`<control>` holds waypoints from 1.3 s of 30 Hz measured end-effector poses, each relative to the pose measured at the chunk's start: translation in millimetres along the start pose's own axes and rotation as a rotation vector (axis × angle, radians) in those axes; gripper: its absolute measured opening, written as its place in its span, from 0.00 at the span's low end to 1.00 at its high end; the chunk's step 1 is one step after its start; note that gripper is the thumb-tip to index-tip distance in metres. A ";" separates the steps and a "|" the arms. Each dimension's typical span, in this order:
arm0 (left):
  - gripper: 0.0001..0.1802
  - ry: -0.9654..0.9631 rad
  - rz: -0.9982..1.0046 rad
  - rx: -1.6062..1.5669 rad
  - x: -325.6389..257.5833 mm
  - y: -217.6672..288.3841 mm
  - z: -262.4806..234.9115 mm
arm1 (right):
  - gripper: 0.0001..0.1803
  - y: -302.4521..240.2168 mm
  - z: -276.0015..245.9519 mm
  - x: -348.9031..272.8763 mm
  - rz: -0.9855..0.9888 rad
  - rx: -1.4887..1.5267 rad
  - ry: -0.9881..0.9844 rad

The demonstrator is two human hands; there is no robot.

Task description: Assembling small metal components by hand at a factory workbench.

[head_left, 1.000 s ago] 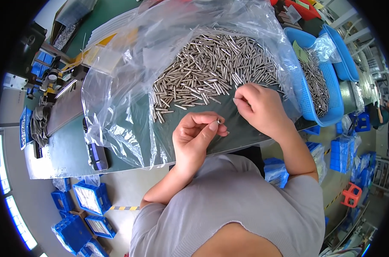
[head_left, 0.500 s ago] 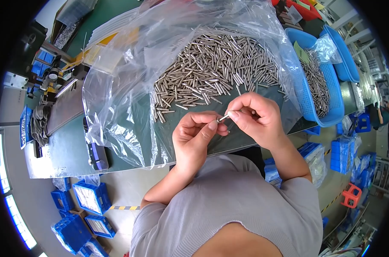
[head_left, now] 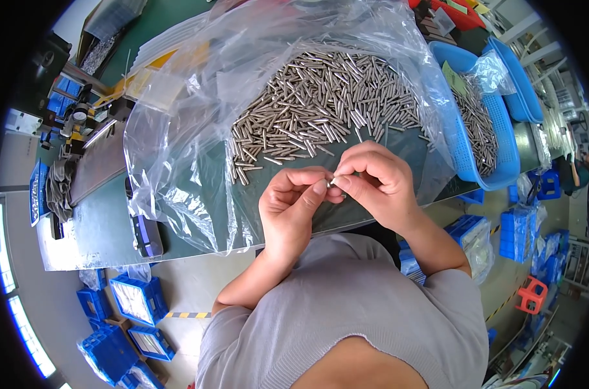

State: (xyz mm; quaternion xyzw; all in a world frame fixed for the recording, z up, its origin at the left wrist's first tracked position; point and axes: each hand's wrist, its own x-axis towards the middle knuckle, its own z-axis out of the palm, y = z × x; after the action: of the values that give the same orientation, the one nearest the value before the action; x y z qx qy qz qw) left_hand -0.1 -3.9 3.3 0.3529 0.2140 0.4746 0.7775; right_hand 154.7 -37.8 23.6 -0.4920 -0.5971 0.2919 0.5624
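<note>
Your green bench (head_left: pixel 106 214) sits in a workshop with blue bins (head_left: pixel 136 301) stacked on the floor to the left. Spread over it, a clear plastic sheet (head_left: pixel 178 162) carries the heap of small metal pins (head_left: pixel 320 107), likely so loose ones stay gathered and within reach. In front of the heap, your left hand (head_left: pixel 294 207) and right hand (head_left: pixel 379 185) meet fingertip to fingertip, both pinched closed on one pin (head_left: pixel 334 183), raised off the sheet near your chest, probably for a closer look. At the right, a blue basket (head_left: pixel 485 139) holds more pins.
</note>
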 end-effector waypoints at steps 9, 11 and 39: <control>0.05 -0.026 0.033 -0.017 1.6 -1.5 0.1 | 0.06 0.6 4.7 -4.0 -0.034 -0.097 0.052; 0.05 -0.026 0.034 -0.011 1.6 -0.5 -0.2 | 0.06 -0.5 4.7 -4.1 -0.043 -0.103 0.052; 0.05 -0.035 -0.074 0.014 0.6 2.2 -0.4 | 0.03 -1.5 -1.6 0.6 0.080 0.025 -0.047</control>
State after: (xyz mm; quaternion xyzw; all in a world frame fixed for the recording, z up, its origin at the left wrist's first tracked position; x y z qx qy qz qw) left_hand -1.4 -2.6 4.7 0.3585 0.2167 0.4378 0.7955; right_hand 156.0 -38.1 25.5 -0.5015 -0.5862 0.3331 0.5421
